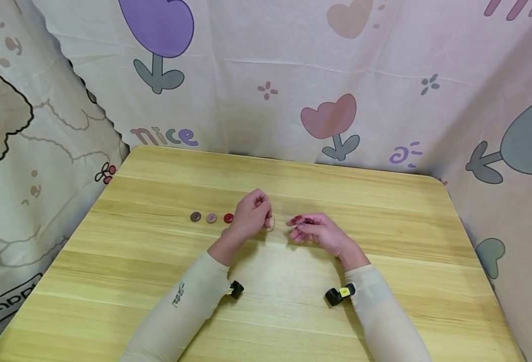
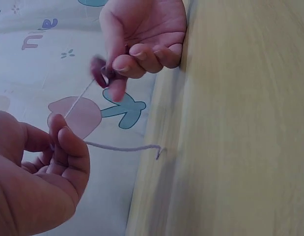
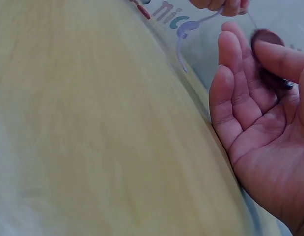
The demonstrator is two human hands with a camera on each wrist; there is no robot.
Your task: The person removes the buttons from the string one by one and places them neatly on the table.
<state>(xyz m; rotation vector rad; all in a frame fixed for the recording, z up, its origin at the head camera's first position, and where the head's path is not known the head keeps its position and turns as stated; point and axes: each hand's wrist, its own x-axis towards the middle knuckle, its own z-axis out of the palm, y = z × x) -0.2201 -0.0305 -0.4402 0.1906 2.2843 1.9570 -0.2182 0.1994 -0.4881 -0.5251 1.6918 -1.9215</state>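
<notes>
My left hand (image 1: pixel 251 215) pinches a thin pale cord (image 2: pixel 122 148) between thumb and fingers, and the loose tail hangs beyond the fingers. From that pinch the cord runs taut to my right hand (image 1: pixel 322 232). There, thumb and index finger grip a dark red button (image 3: pixel 267 36); in the left wrist view this button (image 2: pixel 98 71) is blurred and meets the cord. A second, darker button (image 3: pixel 275 79) lies deeper in the right hand, under the thumb. How the cord passes through the buttons cannot be made out.
Left of the left hand, a brown button (image 1: pixel 195 216), a pink button (image 1: pixel 211 218) and a red button (image 1: pixel 228 218) lie in a row on the wooden table (image 1: pixel 125 236). Another thing is mostly hidden below the left wrist. A patterned cloth (image 1: pixel 248 115) hangs behind the table.
</notes>
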